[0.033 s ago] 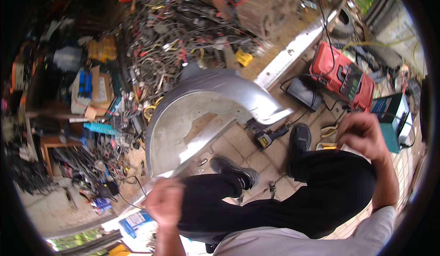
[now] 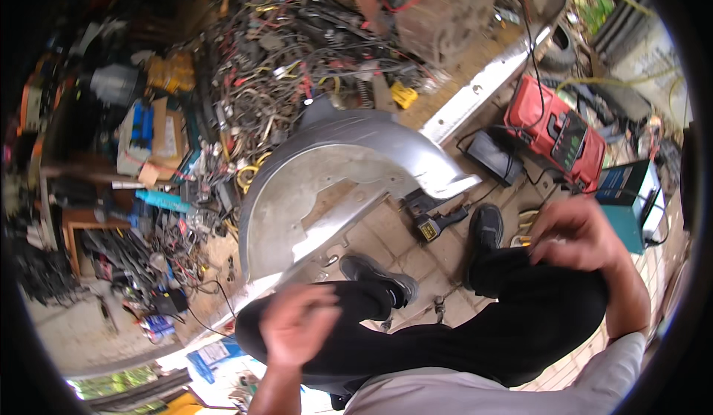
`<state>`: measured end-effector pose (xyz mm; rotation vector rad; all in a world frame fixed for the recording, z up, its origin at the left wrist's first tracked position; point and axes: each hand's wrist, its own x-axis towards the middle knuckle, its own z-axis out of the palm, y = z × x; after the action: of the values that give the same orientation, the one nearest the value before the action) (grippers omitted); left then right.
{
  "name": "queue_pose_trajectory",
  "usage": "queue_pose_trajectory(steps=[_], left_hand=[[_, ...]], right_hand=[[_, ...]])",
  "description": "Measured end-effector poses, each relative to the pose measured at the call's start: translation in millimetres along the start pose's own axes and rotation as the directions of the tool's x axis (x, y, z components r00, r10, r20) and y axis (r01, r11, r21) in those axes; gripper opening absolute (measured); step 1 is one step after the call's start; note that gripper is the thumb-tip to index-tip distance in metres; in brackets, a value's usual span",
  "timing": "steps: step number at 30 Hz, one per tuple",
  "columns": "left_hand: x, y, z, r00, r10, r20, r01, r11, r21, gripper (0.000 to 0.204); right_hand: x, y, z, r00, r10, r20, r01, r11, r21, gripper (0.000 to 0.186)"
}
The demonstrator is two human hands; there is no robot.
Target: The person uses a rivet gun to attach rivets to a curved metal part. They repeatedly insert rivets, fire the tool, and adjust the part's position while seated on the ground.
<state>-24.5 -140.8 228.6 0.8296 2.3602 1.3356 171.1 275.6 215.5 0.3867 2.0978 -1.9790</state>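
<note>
My left hand (image 2: 301, 324) hovers over my left knee, slightly blurred, fingers loosely stretched and nothing visible in them. Above my right knee is my right hand (image 2: 573, 233), its fingers bent but apart, also with nothing visible in it. Neither hand touches the curved silver-grey metal fender (image 2: 345, 134), which lies in front of me across the edge of a raised ledge. Under the fender's right end, a black hand-held tool with a yellow label (image 2: 432, 227) rests on the paving near my shoes. Some yellow-handled pliers (image 2: 527, 217) lie partly hidden beyond my right hand.
A tangle of wires and parts (image 2: 275, 66) covers the ledge behind the fender, beside a rusty metal block (image 2: 445, 18). To the right stand a red case-like machine (image 2: 553, 133), a black box with cables (image 2: 494, 157) and a teal box (image 2: 622, 203). Cluttered shelves (image 2: 82, 174) line the left.
My left hand has moved to the right and its fingers have spread somewhat. My right hand has shifted slightly left and down. The fender lies as before.
</note>
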Motion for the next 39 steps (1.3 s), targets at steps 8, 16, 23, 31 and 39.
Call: queue_pose_trajectory(steps=[8,16,23,31,39], left_hand=[[12.0,-9.2,82.0,0.943,0.146,0.299,0.050,0.826,-0.562,0.050],[2.0,-50.2,79.7,0.908,-0.064,0.415,0.407,0.380,-0.831,0.025],[11.9,-69.2,73.5,0.883,-0.336,0.328,0.448,0.392,-0.803,0.014],[19.7,-83.2,78.4,0.876,-0.423,0.231,0.320,0.153,-0.935,0.015],[22.2,-86.4,78.8,0.807,-0.496,0.321,0.390,0.039,-0.920,0.022]], right_hand=[[49.4,-23.9,151.7,0.986,0.145,0.084,-0.165,0.749,0.642,0.020],[92.3,-3.2,196.7,0.976,0.196,0.092,-0.199,0.643,0.739,0.020],[125.3,36.2,215.3,0.982,0.188,-0.016,-0.140,0.783,0.607,0.010],[190.3,239.2,201.3,0.944,0.163,-0.287,-0.330,0.466,-0.821,0.060],[229.8,334.2,177.8,0.975,0.141,-0.171,-0.186,0.098,-0.978,0.038]])
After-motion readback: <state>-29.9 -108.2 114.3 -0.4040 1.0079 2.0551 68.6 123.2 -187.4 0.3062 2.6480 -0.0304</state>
